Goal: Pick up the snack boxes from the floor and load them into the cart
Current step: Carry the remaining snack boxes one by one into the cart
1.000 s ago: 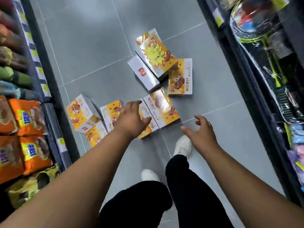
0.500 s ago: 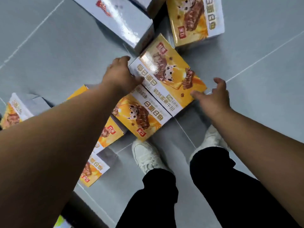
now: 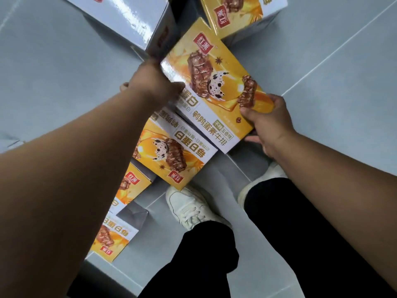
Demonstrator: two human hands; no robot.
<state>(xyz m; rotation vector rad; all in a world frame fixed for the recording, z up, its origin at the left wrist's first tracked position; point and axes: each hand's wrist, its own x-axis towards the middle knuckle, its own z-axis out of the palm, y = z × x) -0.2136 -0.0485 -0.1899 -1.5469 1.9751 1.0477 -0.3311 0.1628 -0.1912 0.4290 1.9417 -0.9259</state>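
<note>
1. My right hand (image 3: 265,123) clamps the 4 o'clock corner of the top snack box (image 3: 214,93): thumb flat on the printed face, the other fingers curled under the edge, so the corner is pinched between them.
2. My left hand (image 3: 154,82) grips the opposite edge at 9 o'clock, thumb on the face; its fingertips are hidden behind the box, so I cannot tell how they lie. Holding two opposite sides keeps the wide, flat carton from twisting.
3. The box sits tilted, its near side resting over a second box (image 3: 171,151) at 6 o'clock, which gives my fingers room underneath.
4. More boxes lie further out: a white-sided box (image 3: 129,20) at 11 o'clock and a yellow box (image 3: 240,14) at 1 o'clock.
5. All rest on the grey tiled floor (image 3: 322,72). The cart is not in view, so I judge that loading has yet to come.
</note>
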